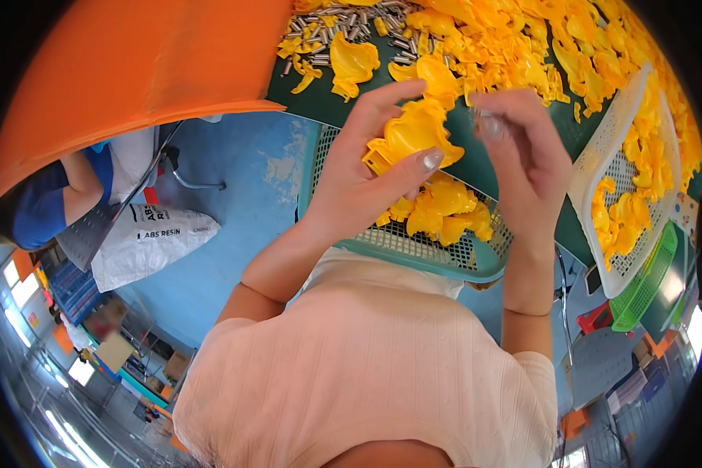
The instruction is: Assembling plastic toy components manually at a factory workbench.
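Observation:
My left hand (347,168) grips a curved yellow plastic part (415,132), with the thumb laid over its near edge. To its right, my right hand (526,152) has thumb and fingertips pinched together, a little apart from that part. Whatever lies in the pinch is too small or hidden to make out. Below both hands, a green mesh basket (437,268) at my lap holds several more yellow parts (444,210). Just beyond my left hand, loose yellow shells (352,64) lie on the dark green tabletop (320,105).
Small metal cylinders (349,23) and a large heap of yellow parts (499,51) cover the far table. A white mesh basket (585,187) with yellow parts leans at right, by a bright green basket (643,288). An orange panel (148,62) stands left; a white sack (152,246) lies below.

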A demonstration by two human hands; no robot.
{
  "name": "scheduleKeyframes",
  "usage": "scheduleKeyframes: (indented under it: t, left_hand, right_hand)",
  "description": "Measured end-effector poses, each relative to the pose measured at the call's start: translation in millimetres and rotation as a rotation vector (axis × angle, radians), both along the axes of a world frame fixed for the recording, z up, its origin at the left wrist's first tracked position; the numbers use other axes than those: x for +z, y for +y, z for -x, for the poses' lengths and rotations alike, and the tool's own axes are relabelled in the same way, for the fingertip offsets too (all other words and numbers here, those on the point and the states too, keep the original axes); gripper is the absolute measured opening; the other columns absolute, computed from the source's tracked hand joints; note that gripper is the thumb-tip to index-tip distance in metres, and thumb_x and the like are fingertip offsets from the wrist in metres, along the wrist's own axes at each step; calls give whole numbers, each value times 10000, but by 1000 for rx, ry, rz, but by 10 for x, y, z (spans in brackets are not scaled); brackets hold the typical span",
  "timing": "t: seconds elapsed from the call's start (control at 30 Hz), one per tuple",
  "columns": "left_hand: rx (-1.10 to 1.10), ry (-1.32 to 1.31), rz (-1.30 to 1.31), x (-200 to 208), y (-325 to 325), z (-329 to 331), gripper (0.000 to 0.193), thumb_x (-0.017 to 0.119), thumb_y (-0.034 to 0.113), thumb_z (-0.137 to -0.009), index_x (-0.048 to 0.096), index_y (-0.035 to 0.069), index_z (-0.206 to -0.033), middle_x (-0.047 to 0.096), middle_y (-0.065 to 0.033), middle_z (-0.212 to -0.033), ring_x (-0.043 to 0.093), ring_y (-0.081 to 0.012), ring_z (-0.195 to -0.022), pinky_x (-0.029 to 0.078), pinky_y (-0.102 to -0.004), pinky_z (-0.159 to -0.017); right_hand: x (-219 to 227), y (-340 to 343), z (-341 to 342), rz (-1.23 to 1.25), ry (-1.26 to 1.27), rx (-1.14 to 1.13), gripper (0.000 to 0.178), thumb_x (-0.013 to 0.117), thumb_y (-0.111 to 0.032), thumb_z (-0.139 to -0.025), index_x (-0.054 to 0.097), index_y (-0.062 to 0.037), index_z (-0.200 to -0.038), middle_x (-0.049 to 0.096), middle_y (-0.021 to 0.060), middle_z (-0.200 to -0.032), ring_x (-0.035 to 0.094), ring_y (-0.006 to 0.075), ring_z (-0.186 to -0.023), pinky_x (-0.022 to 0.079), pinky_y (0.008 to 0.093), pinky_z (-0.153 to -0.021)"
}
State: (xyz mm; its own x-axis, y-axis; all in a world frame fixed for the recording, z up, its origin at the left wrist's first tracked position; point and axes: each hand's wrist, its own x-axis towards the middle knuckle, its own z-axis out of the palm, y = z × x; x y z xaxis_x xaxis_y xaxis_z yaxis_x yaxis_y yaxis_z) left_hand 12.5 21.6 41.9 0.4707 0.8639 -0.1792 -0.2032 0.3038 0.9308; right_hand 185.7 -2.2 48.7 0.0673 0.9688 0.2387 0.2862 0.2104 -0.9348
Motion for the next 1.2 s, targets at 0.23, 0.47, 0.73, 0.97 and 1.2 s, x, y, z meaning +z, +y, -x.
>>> scheduleKeyframes:
  t: [0.23,0.47,0.73,0.97,1.2]
  left_hand:
    - [-123,139,25,84,6,-101,255,524,49,-852,518,65,-1106,537,-13,-827,454,-29,-504,374,-175,-447]
    - [-95,176,-4,63,-50,-164,210,501,50,-859,546,38,-1063,601,-37,-778,427,-18,-423,291,-162,-368]
    - [-86,191,40,23,-42,-160,185,560,136,-846,563,35,-1001,613,-35,-794,506,-18,-546,351,-144,-416]
    - [-60,167,19,6,-48,-149,187,591,187,-837,568,35,-942,607,-26,-777,532,-23,-594,370,-137,-430]
    - [-140,146,153,57,24,-109,175,575,185,-836,563,32,-921,600,-22,-749,519,-18,-554,343,-139,-393]
  right_hand:
    - [-32,-345,100,102,417,-139,143,540,65,-817,562,51,-958,559,93,-928,567,126,-778,460,222,-724]
    - [-82,-389,64,65,248,-163,122,601,56,-761,583,40,-881,591,82,-827,552,129,-726,446,222,-659]
    - [-60,-354,84,-3,-40,-185,141,620,55,-721,600,-2,-848,595,74,-768,556,167,-690,445,230,-639]
    - [-83,-337,95,-31,83,-123,155,622,69,-728,577,13,-865,588,96,-812,546,161,-740,439,232,-660]
    - [-249,-333,72,-142,68,-55,177,588,99,-755,549,23,-910,560,122,-895,527,154,-774,430,231,-686]
